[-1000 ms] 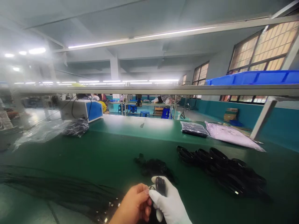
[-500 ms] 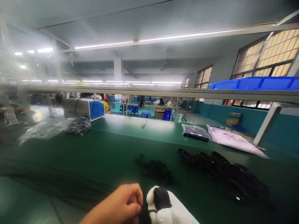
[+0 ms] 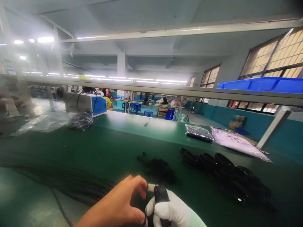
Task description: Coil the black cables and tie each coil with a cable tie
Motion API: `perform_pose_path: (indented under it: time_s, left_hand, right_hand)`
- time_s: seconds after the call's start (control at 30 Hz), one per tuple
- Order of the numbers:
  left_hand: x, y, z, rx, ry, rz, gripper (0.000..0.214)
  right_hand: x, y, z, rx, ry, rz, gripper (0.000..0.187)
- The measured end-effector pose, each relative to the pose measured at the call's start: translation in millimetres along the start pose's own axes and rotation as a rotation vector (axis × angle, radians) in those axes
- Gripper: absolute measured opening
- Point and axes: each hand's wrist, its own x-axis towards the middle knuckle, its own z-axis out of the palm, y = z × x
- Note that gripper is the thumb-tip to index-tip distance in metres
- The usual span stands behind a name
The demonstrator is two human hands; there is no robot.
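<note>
My right hand [image 3: 176,206], in a white glove, is wrapped round a coil of black cable [image 3: 161,194] near the bottom middle of the head view. Close on its left is my bare left hand [image 3: 120,201], its thumb and forefinger curled at a thin black strand [image 3: 145,206] beside the coil. The lower part of the coil and my other left fingers are hidden. Just beyond lies a dark tangled heap of small black pieces [image 3: 159,168] on the green tabletop [image 3: 106,151]. Long loose black cables [image 3: 59,176] stretch away to the left.
Several finished-looking black coils [image 3: 223,171] lie to the right. Behind them are a bagged black pack [image 3: 199,133] and a pink plastic bag [image 3: 239,143]. A blue-and-white machine [image 3: 98,105] stands at back left beside clear plastic bags [image 3: 47,123]. An overhead shelf carries a blue bin [image 3: 262,83].
My left thumb and forefinger have spread from a closed curl, and a thin black strand now shows between them and the coil. My right hand has turned slightly, still round the coil.
</note>
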Motion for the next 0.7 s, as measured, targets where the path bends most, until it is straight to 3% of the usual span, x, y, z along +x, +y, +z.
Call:
perform_pose_path:
  time_s: [0.1,0.17,0.3,0.4,0.5,0.57,0.63,0.7]
  left_hand:
    - [1.9,0.8,4.5,-0.048,-0.049,0.03,0.058]
    - [2.3,3.3,7.0,-0.053,-0.08,0.009,0.061]
    - [1.8,12.7,13.5,0.005,-0.138,-0.031,0.061]
    - [5.0,20.1,17.6,0.153,-0.155,-0.12,0.06]
    - [15.3,16.2,11.2,0.296,-0.19,-0.131,0.06]
    - [23.6,5.7,1.4,0.221,-0.353,-0.105,0.049]
    - [29.6,-6.5,-5.8,0.007,-0.483,-0.104,0.033]
    - [31.0,-15.1,-4.2,-0.155,-0.428,-0.088,0.024]
  right_hand:
    - [2.2,-6.0,13.7,-0.201,0.02,0.05,0.057]
    - [5.0,-5.6,16.3,-0.362,0.098,0.073,0.065]
    - [16.5,14.7,1.9,-0.544,0.294,-0.091,0.064]
    - [24.7,32.5,-9.9,-0.533,0.259,-0.146,0.063]
    - [23.6,32.1,-6.2,-0.543,0.238,-0.159,0.057]
    - [18.5,21.2,4.4,-0.628,0.238,-0.142,0.06]
    - [12.6,8.1,16.6,-0.789,0.25,-0.108,0.048]
    - [7.6,-0.6,25.8,-0.924,0.267,-0.122,0.031]
